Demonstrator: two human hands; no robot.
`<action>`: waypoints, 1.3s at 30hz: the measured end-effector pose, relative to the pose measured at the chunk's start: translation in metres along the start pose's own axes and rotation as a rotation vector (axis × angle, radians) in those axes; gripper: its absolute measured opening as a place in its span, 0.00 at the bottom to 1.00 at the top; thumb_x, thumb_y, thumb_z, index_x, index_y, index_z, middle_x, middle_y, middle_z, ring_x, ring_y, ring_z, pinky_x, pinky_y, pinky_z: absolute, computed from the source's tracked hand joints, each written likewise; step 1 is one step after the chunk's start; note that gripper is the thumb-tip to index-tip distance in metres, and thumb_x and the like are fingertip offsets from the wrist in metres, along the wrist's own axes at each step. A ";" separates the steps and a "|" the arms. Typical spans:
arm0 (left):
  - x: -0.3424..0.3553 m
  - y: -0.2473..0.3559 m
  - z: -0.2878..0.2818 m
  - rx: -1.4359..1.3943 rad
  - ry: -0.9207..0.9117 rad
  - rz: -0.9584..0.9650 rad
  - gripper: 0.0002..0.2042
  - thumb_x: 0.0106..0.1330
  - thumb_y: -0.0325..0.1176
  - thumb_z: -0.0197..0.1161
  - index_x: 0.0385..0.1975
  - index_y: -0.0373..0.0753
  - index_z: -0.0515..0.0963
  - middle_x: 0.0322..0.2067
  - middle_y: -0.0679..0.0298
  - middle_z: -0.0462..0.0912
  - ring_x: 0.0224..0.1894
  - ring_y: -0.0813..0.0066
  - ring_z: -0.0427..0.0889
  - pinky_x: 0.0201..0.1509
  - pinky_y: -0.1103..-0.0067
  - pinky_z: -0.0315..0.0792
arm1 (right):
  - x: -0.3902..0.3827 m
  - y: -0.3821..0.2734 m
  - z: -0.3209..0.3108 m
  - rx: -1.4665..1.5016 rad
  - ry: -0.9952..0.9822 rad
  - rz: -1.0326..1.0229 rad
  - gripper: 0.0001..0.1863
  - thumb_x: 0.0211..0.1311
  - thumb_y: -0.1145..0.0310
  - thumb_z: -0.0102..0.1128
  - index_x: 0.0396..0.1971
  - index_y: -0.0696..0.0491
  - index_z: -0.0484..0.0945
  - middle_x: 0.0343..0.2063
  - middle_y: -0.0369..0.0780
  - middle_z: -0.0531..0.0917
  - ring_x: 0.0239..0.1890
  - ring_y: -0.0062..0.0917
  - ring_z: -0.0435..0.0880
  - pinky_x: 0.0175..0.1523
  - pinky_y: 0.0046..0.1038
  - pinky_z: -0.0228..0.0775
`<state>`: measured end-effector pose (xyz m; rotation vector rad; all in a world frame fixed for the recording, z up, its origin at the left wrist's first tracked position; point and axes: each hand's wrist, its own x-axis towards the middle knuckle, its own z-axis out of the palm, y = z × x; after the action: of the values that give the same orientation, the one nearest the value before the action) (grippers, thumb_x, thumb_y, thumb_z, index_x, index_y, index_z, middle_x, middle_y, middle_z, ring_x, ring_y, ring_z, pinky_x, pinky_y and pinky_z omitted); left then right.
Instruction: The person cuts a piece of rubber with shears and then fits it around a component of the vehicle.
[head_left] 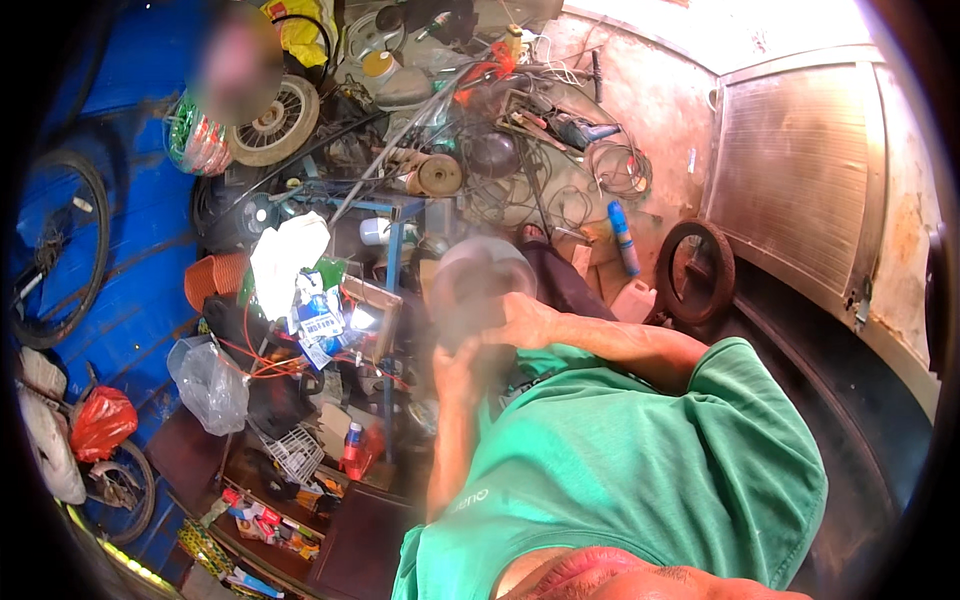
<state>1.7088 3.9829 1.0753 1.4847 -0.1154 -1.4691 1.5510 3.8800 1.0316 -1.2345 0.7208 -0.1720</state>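
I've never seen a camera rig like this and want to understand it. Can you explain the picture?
There is no machine: a person in a green cloth T-shirt works with two bare hands. The single picture comes from a wide fisheye camera on their head, looking down, so straight edges bend near the rim. The left hand and right hand come close together at a grey, rounded blur; I can't tell what it is or whether it's held. Left of them are a blue-and-white packet and a clear plastic bag. To the right are a blue cylindrical can and a brown, tyre-like ring.
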 end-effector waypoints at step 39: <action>-0.111 -0.145 -0.153 -0.593 -0.092 -0.030 0.24 0.68 0.38 0.56 0.61 0.32 0.71 0.60 0.54 0.76 0.64 0.56 0.73 0.73 0.59 0.60 | -0.136 0.095 0.075 0.003 0.019 0.241 0.19 0.62 0.61 0.63 0.47 0.59 0.80 0.42 0.45 0.86 0.47 0.31 0.85 0.55 0.33 0.75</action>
<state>1.7218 4.2136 1.0184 0.9402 0.2691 -1.4328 1.4662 4.0400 1.0124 -1.1341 0.8782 0.0138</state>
